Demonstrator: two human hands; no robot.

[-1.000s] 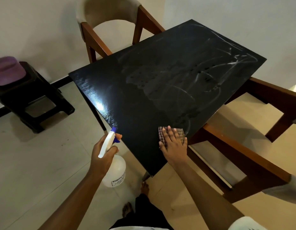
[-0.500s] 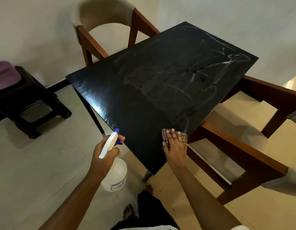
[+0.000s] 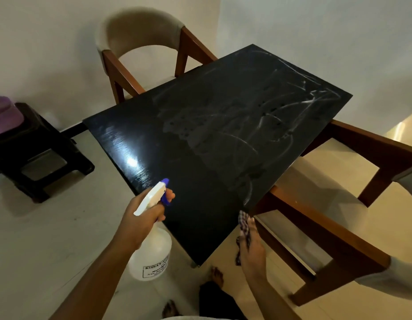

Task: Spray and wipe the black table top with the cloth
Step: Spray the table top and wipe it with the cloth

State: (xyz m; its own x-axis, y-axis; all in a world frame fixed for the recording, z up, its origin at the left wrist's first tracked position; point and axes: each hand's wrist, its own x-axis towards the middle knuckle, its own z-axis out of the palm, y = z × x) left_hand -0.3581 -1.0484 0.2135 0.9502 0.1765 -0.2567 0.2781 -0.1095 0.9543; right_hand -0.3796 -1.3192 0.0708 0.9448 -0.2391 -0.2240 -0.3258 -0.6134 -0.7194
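1. Left hand (image 3: 140, 221): fingers wrapped round white spray bottle (image 3: 152, 252), nozzle aimed over near desk corner.
2. Right hand (image 3: 252, 249): fingers bunched on checked cloth (image 3: 244, 227), lifted just off desk edge.
3. Step, judged: spraying; next, pull trigger, then wipe dry near side.
4. Black desk (image 3: 200, 144): streaky wet film across far half.
5. Surroundings: wooden chairs (image 3: 140, 49), dark stool (image 3: 38, 148), tiled floor.

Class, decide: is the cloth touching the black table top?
Apart. The head view shows the cloth in the right hand, off the table top edge.
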